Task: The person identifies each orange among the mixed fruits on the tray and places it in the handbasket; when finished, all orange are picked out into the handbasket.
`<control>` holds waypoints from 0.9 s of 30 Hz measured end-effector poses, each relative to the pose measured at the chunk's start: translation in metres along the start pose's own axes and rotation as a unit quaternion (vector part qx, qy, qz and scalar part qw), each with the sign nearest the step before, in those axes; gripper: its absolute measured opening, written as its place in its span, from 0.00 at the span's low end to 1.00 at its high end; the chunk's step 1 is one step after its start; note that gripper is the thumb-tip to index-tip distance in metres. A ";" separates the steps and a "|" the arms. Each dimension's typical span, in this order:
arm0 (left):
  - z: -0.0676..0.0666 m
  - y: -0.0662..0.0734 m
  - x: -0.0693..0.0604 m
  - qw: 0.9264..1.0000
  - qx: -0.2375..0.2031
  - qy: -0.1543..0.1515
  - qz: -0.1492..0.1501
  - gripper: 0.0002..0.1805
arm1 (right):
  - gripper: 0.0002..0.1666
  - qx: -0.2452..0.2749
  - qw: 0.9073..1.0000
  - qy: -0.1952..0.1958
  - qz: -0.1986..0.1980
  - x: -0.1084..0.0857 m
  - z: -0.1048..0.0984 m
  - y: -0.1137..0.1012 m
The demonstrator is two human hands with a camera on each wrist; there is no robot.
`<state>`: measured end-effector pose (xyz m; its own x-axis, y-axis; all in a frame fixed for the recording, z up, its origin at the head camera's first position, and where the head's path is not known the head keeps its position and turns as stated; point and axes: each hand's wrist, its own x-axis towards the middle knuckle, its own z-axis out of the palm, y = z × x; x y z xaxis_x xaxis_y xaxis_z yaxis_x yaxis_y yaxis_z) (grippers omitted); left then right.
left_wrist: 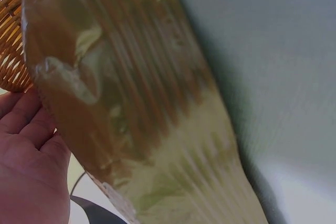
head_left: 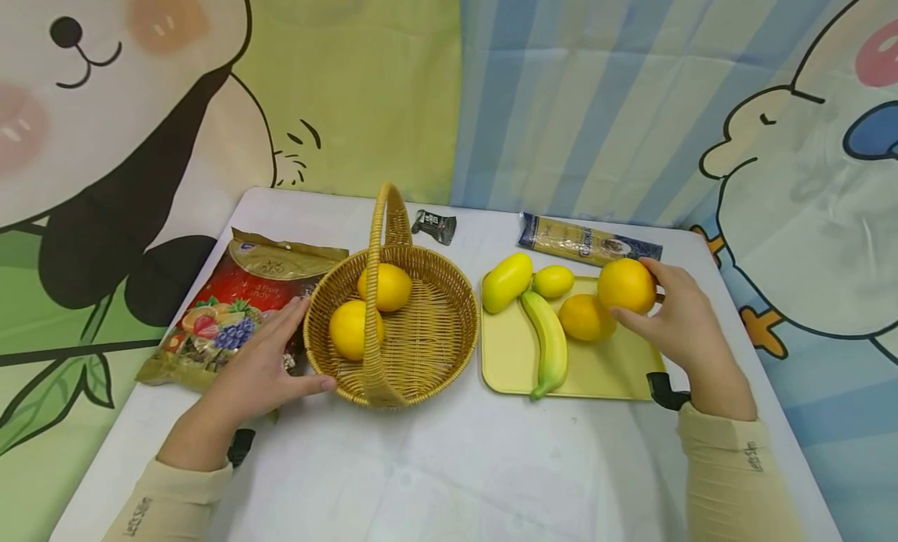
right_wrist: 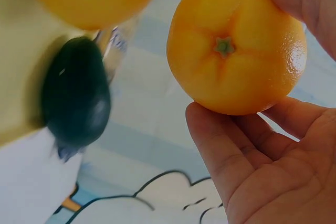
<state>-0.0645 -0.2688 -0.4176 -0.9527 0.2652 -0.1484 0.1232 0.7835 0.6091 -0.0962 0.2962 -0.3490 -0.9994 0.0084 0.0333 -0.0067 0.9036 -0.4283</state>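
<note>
My right hand [head_left: 677,316] holds an orange [head_left: 627,286] between thumb and fingers, raised over the yellow tray [head_left: 505,366]. In the right wrist view, the green stem end of this orange [right_wrist: 226,45] faces the camera. A second orange [head_left: 582,319] lies on the tray beside a banana [head_left: 546,343], a mango-like yellow fruit [head_left: 507,283] and a lemon [head_left: 553,281]. Also there is a dark green, avocado-like fruit [right_wrist: 76,95]. My left hand [head_left: 259,374] touches the left side of the wicker basket [head_left: 428,347], fingers fairly straight. Two orange-yellow fruits [head_left: 351,330] sit inside it.
A red and gold fruit-candy bag [head_left: 245,285] lies left of the basket, partly under my left hand. Behind the basket is a small black packet [head_left: 435,226]. Along the tray's far side stretches a long gold and blue package [head_left: 585,238]. The basket's tall handle [head_left: 375,292] stands upright.
</note>
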 end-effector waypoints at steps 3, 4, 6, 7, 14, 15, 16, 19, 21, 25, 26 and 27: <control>0.000 0.000 0.000 1.000 0.003 0.002 -0.001 0.74 | 0.56 0.000 1.000 0.002 -0.019 0.006 -0.001 -0.012; 0.000 0.000 0.000 1.000 0.004 0.002 -0.001 0.74 | 0.56 0.002 1.000 0.002 -0.024 0.008 -0.001 -0.016; 0.000 0.000 0.000 1.000 0.005 0.003 -0.003 0.74 | 0.55 0.008 0.999 0.001 -0.036 0.012 -0.001 -0.025; 0.000 0.000 0.000 1.000 0.005 0.003 -0.004 0.74 | 0.55 0.011 0.999 -0.001 -0.041 0.014 0.000 -0.029; 0.000 0.000 0.000 1.000 0.002 0.000 -0.007 0.74 | 0.54 0.029 0.996 -0.018 -0.078 0.026 0.003 -0.066; 0.000 0.000 0.000 1.000 0.002 0.001 -0.008 0.74 | 0.54 0.029 0.996 -0.020 -0.085 0.028 0.004 -0.071; 0.001 -0.001 0.000 1.000 0.003 0.002 -0.008 0.74 | 0.54 0.029 0.995 -0.021 -0.093 0.029 0.005 -0.076; 0.001 -0.002 0.001 1.000 0.003 0.002 -0.008 0.74 | 0.53 0.028 0.992 -0.025 -0.117 0.034 0.010 -0.090; 0.002 -0.003 0.001 1.000 0.003 0.003 -0.006 0.74 | 0.53 0.030 0.991 -0.027 -0.130 0.037 0.013 -0.099; 0.003 -0.004 0.001 1.000 0.003 0.003 -0.006 0.74 | 0.53 0.030 0.987 -0.034 -0.153 0.044 0.019 -0.115; 0.003 -0.004 0.001 1.000 0.003 0.003 -0.005 0.74 | 0.53 0.029 0.986 -0.037 -0.158 0.045 0.021 -0.120; 0.003 -0.004 0.001 1.000 0.003 0.003 -0.006 0.74 | 0.53 0.028 0.986 -0.038 -0.163 0.047 0.022 -0.124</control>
<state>-0.0649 -0.2698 -0.4225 -0.9558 0.2528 -0.1502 0.1144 0.7902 0.6021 -0.1426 0.1753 -0.3139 -0.9436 -0.3121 0.1103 -0.3271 0.8279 -0.4557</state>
